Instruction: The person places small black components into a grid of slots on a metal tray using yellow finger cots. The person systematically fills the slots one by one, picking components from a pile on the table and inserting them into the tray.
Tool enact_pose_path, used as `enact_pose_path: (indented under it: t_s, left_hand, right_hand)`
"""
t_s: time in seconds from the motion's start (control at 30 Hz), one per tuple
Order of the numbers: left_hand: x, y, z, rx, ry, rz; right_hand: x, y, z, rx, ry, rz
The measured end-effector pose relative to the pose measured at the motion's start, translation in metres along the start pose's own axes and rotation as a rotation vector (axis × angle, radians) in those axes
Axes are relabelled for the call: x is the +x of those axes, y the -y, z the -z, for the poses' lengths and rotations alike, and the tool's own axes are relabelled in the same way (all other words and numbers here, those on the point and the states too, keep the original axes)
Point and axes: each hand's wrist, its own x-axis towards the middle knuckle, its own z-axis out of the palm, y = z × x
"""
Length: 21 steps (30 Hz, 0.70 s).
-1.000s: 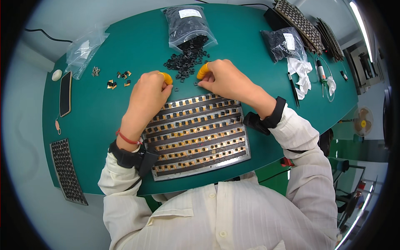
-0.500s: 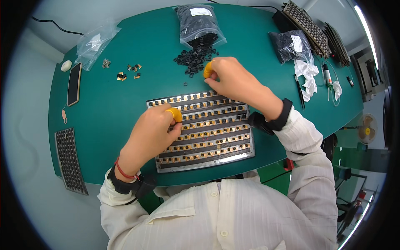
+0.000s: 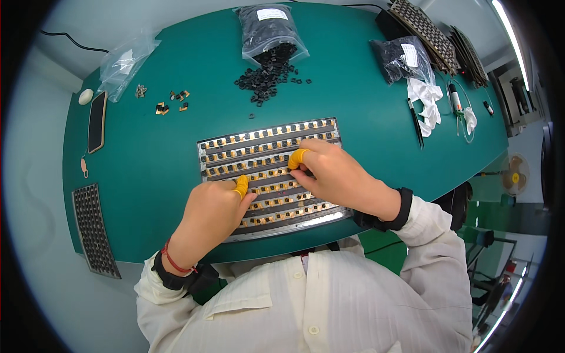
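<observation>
Hands work over the metal fixture tray near the table's front edge: left hand and right hand, fingers curled, pinch at small parts in its rows; whether either holds one I cannot tell. A slip could knock seated parts loose.

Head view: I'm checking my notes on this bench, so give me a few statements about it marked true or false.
1. Both hands rest on the metal tray. True.
2. The left hand wears a blue finger cot. False: the cot is orange.
3. Loose black parts lie spilled by an open bag. True.
4. The right hand is reaching into that bag. False: it is over the tray's middle rows.
5. The mat is green. True.
</observation>
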Motion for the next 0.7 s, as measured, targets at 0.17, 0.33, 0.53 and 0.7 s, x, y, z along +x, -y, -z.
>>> enact_pose_path:
  t_s: [0.17,0.33,0.53,0.7]
  left_hand:
    - [0.000,0.004,-0.001,-0.015,-0.011,-0.013]
    - [0.026,0.014,0.028,-0.108,0.087,-0.012]
    - [0.086,0.051,0.020,-0.249,-0.325,-0.062]
    - [0.116,0.036,0.008,-0.221,-0.241,0.111]
  right_hand:
    - [0.003,0.002,-0.006,-0.110,0.000,0.053]
    - [-0.004,0.021,-0.008,-0.253,0.146,0.061]
    - [0.006,0.024,-0.002,-0.232,0.264,0.019]
    - [0.023,0.013,0.028,-0.005,0.408,-0.050]
